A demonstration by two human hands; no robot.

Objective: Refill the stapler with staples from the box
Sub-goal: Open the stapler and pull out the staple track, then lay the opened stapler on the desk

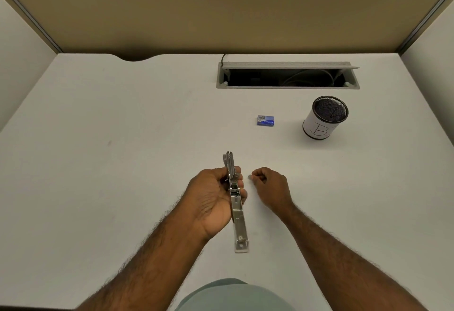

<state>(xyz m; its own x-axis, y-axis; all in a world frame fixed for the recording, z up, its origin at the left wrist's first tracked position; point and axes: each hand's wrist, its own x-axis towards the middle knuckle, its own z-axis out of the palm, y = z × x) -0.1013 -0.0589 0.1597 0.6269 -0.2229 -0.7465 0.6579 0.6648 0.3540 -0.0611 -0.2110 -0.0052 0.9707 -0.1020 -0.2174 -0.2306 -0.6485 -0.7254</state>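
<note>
Desk (98, 138), white, matt, with a curved notch in its far left edge; grey-white side panels at left and right, a tan panel across the far side, a blue strip at the top edge of view.

Left hand (211, 195), near centre; fingers curled round the stapler (237, 208), thumb on its left side.

Stapler, bare metal, swung fully open into one long line; its far end rises past the fingers, its near end reaches toward the person; no brand legible.

Right hand (269, 187), just right of the stapler and apart from it; fingers clenched loosely, thumb meeting forefinger; whether anything is pinched there cannot be told.

Box (265, 120), small, blue, lying flat on the desk, far of the hands and slightly right; printing on the lid too small to read.

Cable hatch (287, 74), grey frame, flap raised, dark inside with cables, far right of centre.

Cup (324, 117), black mesh, wrapped in white paper hand-lettered "B"; right of the box, well apart.
</note>
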